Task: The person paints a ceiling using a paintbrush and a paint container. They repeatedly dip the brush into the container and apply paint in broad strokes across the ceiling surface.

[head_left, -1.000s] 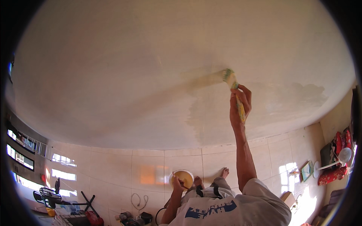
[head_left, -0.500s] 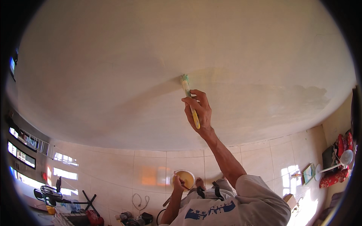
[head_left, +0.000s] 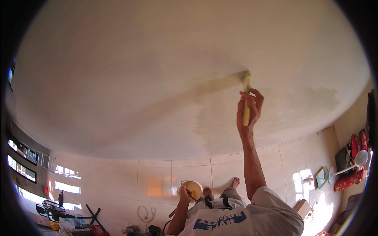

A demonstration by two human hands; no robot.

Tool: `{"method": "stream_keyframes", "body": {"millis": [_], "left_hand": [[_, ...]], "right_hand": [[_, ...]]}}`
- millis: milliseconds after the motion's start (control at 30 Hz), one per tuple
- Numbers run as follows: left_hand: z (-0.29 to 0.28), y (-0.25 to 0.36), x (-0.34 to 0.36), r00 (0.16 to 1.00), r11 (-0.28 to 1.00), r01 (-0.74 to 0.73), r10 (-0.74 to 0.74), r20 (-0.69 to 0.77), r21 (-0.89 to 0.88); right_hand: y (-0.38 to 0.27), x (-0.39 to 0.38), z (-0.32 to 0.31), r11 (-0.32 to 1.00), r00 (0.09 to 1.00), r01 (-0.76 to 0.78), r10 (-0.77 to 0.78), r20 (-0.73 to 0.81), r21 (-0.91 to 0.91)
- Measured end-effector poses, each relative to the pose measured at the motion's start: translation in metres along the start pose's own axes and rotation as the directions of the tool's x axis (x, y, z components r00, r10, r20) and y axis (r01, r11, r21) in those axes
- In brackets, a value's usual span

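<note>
A paintbrush with a yellow, paint-stained handle is pinched in the fingers of my right hand. Its bristles touch the pale wall right of centre, beside a faint darker streak. More darker, damp-looking patches show on the wall below and to the right. Low down, close to my body, my left hand grips the near-left side of a round pale bucket holding yellowish liquid. A thin brownish piece shows at that hand; what it is I cannot tell.
My bare feet stand on the tiled floor. A looped cable and a dark fan lie to the left. On the right are a white fan, a green-and-white board and red patterned cloth.
My right hand has swept the brush rightward along the wall. A darker streak trails left of it. My right foot has come into view further right; the left hand stays at the bucket.
</note>
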State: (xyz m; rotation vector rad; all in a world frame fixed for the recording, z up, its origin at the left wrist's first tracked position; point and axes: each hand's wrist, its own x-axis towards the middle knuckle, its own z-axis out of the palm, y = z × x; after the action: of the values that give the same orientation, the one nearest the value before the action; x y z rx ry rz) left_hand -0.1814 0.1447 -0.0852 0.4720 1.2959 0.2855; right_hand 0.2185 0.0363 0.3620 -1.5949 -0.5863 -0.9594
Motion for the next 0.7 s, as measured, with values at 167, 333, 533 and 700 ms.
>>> {"method": "stream_keyframes", "body": {"millis": [167,333,533,700], "left_hand": [[-0.005,0.005,0.002,1.0,1.0,-0.014,0.013,0.022,0.018],[-0.001,0.008,-0.009,0.999,0.999,-0.054,0.054,-0.003,0.0],[-0.001,0.009,-0.006,0.997,0.997,-0.069,0.068,0.043,0.029],[0.001,0.01,-0.005,0.999,0.999,-0.026,0.025,0.043,0.033]], "right_hand": [[-0.037,-0.018,0.034,0.99,0.97,0.071,-0.098,0.223,0.124],[-0.025,-0.006,0.012,0.93,0.975,-0.075,-0.006,0.221,0.359],[0.029,0.025,-0.03,0.977,0.992,-0.119,0.125,-0.026,0.178],[0.02,0.018,-0.03,0.997,0.994,-0.072,0.069,-0.082,-0.04]]}}
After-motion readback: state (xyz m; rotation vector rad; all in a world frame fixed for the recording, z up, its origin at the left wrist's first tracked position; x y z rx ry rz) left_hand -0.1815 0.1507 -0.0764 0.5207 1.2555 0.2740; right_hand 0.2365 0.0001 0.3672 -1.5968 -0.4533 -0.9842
